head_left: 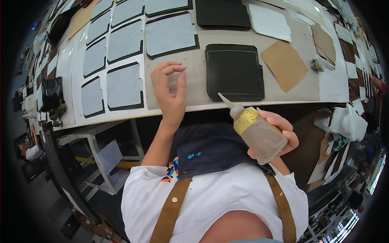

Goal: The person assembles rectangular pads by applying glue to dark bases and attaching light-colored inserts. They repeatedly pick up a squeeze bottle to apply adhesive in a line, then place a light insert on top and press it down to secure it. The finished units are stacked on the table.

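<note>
My right hand [289,131] is wrapped round a translucent squeeze bottle [263,141] with a yellow band and a long pale nozzle. The bottle tilts so that its nozzle tip is at the near edge of a black, leather-like panel [233,73]; whether it touches cannot be told. A thin, shiny line runs along parts of the panel's border. Left of the panel, my left hand [170,87] is over the grey work surface [190,93], its fingers loosely bent, thumb apart, nothing in it.
Several light grey panels with black borders [125,86] lie in rows at the left. A black stack [223,14], a white sheet [270,22] and a tan card [285,65] lie around the panel. Black strips [52,93] hang at the far left. The table's front edge [194,108] is close to me.
</note>
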`<state>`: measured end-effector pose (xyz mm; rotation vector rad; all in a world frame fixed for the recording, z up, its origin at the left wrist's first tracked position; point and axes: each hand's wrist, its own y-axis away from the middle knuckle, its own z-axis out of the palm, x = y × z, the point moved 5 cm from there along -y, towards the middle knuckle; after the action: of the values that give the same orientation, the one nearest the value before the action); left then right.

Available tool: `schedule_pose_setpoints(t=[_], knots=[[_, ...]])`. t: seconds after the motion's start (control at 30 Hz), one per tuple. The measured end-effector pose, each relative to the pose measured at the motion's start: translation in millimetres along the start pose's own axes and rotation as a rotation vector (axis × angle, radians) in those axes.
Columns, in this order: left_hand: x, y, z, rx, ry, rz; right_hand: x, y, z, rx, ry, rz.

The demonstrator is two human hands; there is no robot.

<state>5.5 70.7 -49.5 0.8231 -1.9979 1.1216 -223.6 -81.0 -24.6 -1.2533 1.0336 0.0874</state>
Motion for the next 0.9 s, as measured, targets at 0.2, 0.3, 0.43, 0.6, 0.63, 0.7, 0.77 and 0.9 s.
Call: schedule_pose_setpoints(t=[0.2,0.3,0.43,0.6,0.63,0.7,0.77,0.9], knots=[[-0.1,-1.1,0.0,0.03,0.041,-0.036,11.0,-6.0,10.2,0.021,-0.157,0.062],[-0.1,0.5,0.8,0.052,0.071,-0.054,30.8,-1.9,-17.1,0.589,-0.124,0.318],[0.8,0.9,-0.2,0.052,0.075,-0.064,50.6,-19.4,-113.5,0.956,0.098,0.331],[3.3,0.3,2.3,0.039,0.069,-0.062,78.1,18.9,-208.5,0.876,0.63,0.523],[3.5,-0.9,2.0,0.039,0.059,-0.055,83.7,20.8,-211.5,0.813,0.698,0.604],[4.4,-1.5,3.6,0.029,0.056,-0.054,80.4,22.7,-219.0,0.797,0.922,0.506],[4.6,-0.6,2.6,0.025,0.033,-0.052,58.5,-9.4,-189.6,0.666,1.375,0.304],[4.3,-1.6,3.6,0.016,0.01,-0.03,61.6,-92.6,-121.4,0.219,1.001,0.18]])
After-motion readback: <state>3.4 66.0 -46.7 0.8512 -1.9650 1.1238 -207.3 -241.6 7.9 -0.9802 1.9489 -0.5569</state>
